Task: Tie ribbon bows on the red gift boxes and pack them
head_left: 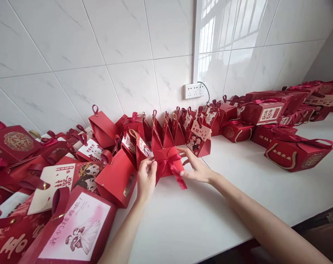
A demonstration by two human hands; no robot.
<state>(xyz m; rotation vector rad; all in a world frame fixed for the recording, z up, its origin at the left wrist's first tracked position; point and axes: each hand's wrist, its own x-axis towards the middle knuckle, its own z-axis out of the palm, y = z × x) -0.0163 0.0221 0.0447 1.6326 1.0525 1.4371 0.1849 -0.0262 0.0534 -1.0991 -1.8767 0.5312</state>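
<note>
Presently: red box (169,167) at table (210,220) centre, before far row of boxes (166,132). Left hand (146,179) pinches ribbon bow (167,161); right hand (195,167) fingers spread, steadying box. Bow-dressing step, judged. Next calls for even loops, gentle pull.

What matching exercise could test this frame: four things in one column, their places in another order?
Things:
1. red box with ribbon bow
2. wall socket
3. box with pink picture
4. box with rope handle

Places:
A. on the tiled wall
B. far right on the white counter
C. between the left hand and right hand
D. bottom left, nearest the camera

Pairs: 1-C, 2-A, 3-D, 4-B
</note>
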